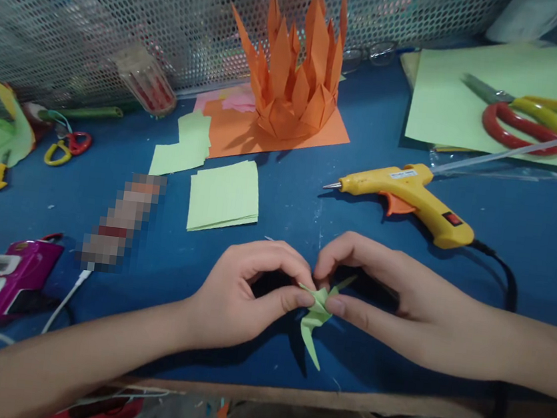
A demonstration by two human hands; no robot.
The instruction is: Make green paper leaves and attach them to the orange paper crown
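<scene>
Near the front edge of the blue table, a small light-green folded paper piece [317,315] with thin pointed ends is pinched between both hands. My left hand [253,293] grips its left side between thumb and fingers. On the other side, my right hand [379,294] pinches it the same way, thumb tip close to the left thumb. One long point of the paper hangs down toward me and another sticks out to the upper right. Just beyond the hands lies a stack of light-green paper squares [224,196].
An orange folded-paper crown shape [300,84] stands on orange paper [332,134] at the back. A yellow glue gun [405,193] lies to the right, its cord [507,275] running down. Large scissors [525,120] rest on green sheets [439,73]. Small scissors [68,147] and a purple tool [14,276] lie left.
</scene>
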